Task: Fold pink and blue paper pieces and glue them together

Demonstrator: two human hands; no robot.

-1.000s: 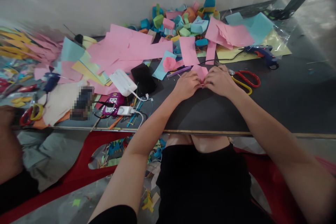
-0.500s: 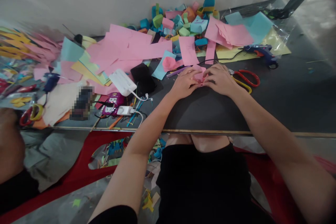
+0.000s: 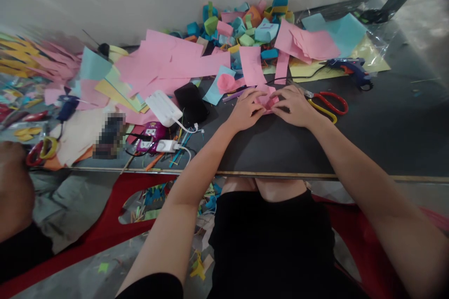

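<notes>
A small piece of pink paper (image 3: 265,99) with raised, folded sides lies on the dark table between my hands. My left hand (image 3: 247,110) grips its left side, thumb and fingers bent around the edge. From the right, my right hand (image 3: 293,106) pinches the opposite side, its fingertips close to those of the left. The fingers hide part of the folds. Scissors (image 3: 329,103) with one red and one yellow handle lie beside my right hand. A rolled pink paper piece (image 3: 226,83) rests beyond my left hand.
Pink sheets (image 3: 171,58) and a heap of coloured paper pieces (image 3: 242,28) line the back. A blue glue gun (image 3: 351,69) with a cable lies at right. Left are a white adapter (image 3: 163,107) and a purple power socket (image 3: 150,138). Another person's arm (image 3: 16,187) is at far left.
Both hands stay in nearly the same place on the pink paper. Its folded sides show a little more openly between the fingers now.
</notes>
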